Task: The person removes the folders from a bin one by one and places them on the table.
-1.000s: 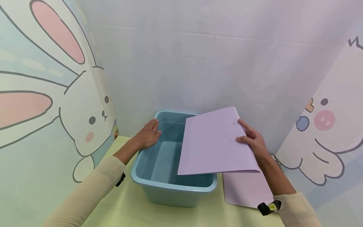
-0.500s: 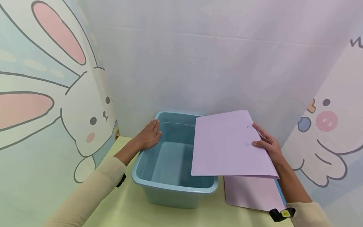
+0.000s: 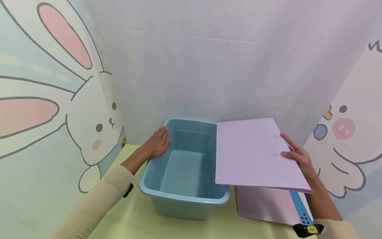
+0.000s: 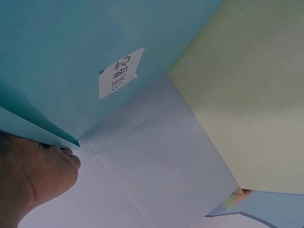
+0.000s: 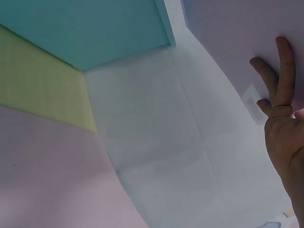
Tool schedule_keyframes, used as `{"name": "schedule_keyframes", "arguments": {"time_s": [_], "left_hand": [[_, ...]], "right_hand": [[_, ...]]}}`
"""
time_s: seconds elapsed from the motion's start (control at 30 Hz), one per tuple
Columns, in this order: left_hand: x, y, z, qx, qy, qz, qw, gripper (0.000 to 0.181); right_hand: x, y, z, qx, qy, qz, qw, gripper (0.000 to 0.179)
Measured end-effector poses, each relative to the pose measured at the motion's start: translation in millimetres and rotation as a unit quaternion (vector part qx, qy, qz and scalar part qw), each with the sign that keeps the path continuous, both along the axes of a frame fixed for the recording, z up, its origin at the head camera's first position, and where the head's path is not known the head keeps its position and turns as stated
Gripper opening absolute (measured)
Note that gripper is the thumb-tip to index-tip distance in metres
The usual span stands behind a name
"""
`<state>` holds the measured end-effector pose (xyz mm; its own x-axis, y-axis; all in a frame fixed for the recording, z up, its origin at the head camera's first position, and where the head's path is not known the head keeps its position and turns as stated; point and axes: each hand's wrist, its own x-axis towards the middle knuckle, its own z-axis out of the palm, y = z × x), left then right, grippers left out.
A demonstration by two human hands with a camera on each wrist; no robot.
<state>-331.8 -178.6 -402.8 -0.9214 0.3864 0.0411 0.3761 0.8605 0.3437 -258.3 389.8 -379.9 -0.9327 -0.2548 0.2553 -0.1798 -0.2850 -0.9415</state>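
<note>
My left hand (image 3: 156, 142) rests on the left rim of a blue plastic tub (image 3: 185, 209), its fingers stretched along the edge. Seen from below in the left wrist view, that hand (image 4: 42, 175) lies against the rim. A light purple folder (image 3: 247, 152) is pinched at its right edge by my right hand (image 3: 299, 157), thumb on top. In the right wrist view, several fingers spread across the folder's underside (image 5: 223, 33). The folder is raised, its left edge over the tub's right rim. No contents show in the visible part of the tub.
Another purple folder (image 3: 265, 205) lies on the yellow-green table (image 3: 131, 212), right of the tub. A blue strip with dark dots (image 3: 299, 207) shows beside it. The tub's outer wall bears a white paper label (image 4: 121, 73). A pale curtain (image 3: 194, 66) hangs close behind.
My right hand has moved right with the held folder, uncovering more of the tub and drawing away from its middle. The blue strip has come into view. The left hand stays on the rim.
</note>
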Motion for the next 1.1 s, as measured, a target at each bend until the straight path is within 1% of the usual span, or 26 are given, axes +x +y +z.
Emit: {"name": "schedule_keyframes", "arguments": {"time_s": [0.27, 0.37, 0.47, 0.57, 0.67, 0.9, 1.0, 1.1], "left_hand": [[0.0, 0.2, 0.6, -0.004, -0.001, 0.003, 1.0, 0.07], [-0.9, -0.1, -0.8, -0.003, -0.002, 0.003, 1.0, 0.07], [-1.8, -0.5, -2.6, -0.001, -0.003, 0.003, 1.0, 0.071], [-2.6, -0.5, -4.0, -0.001, -0.003, 0.002, 1.0, 0.071], [-3.3, -0.2, -4.6, 0.0, -0.002, 0.001, 1.0, 0.071], [-4.4, 0.6, -4.5, -0.001, -0.003, 0.002, 1.0, 0.072], [-4.2, 0.7, -4.4, -0.001, -0.002, 0.002, 1.0, 0.071], [-3.5, 0.7, -3.4, 0.001, -0.003, 0.003, 1.0, 0.071]], "right_hand": [[3.1, 22, -2.6, -0.013, -0.007, 0.001, 0.9999, 0.067], [4.2, 31, -4.4, -0.03, -0.005, 0.019, 0.9994, 0.069], [5.4, 39, -7.0, -0.052, 0.0, 0.051, 0.9973, 0.07], [6.7, 46, -10.4, -0.057, 0.008, 0.069, 0.996, 0.071], [8.1, 52, -14.6, -0.047, 0.013, 0.066, 0.9966, 0.072], [11.0, 61, -28.0, -0.086, -0.031, 0.078, 0.9928, 0.072], [12.0, 62, -34.3, -0.076, -0.04, 0.063, 0.9943, 0.071], [11.5, 64, -42.4, -0.069, -0.045, 0.059, 0.9949, 0.07]]}}
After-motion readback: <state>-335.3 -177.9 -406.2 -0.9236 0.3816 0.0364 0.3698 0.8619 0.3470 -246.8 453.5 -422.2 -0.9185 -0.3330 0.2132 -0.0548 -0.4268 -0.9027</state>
